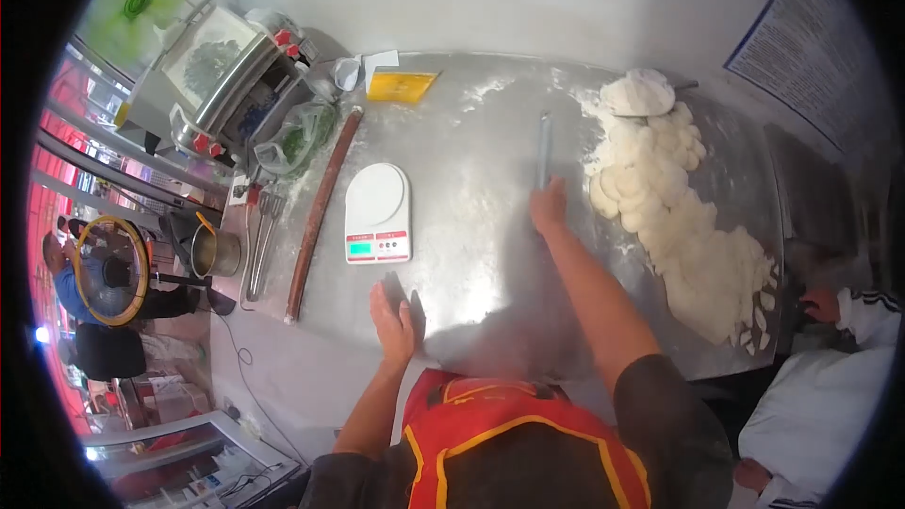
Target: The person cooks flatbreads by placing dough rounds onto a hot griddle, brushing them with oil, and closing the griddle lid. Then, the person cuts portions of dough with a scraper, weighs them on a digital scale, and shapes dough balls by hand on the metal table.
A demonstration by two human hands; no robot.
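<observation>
At the far left, a yellow-rimmed fan [114,270] stands beyond the worktop [462,198], and a pot [216,253] sits near the worktop's left end. Metal utensils [262,245] lie along that end, with a plastic bag of greens [298,137] farther back. Next comes a long reddish-brown rod [323,217], its axis running away from the person, the far end leaning right. The white scale [378,213] lies to the rod's right (its display is lit green), directly ahead of the left hand [391,320], and a yellow sheet [403,87] lies behind it near the back edge. The left hand is held near the front edge, apart from the scale, fingers together and pointing away from the body, thumb slightly out, holding nothing. To the right, the grey bar [545,146] is over the middle-right of the worktop, its long axis pointing almost straight toward the wall. The right hand [549,205] is closed around its near end, the forearm slanting in from the lower right; whether the bar touches the metal I cannot tell. Well to its right, pale dough pieces [646,174] and a wide spread of dough [707,273] crowd that side, below a white floury heap [637,93]. Beyond the right end, another person's hand [822,304] shows beside a white sleeve [869,318].
</observation>
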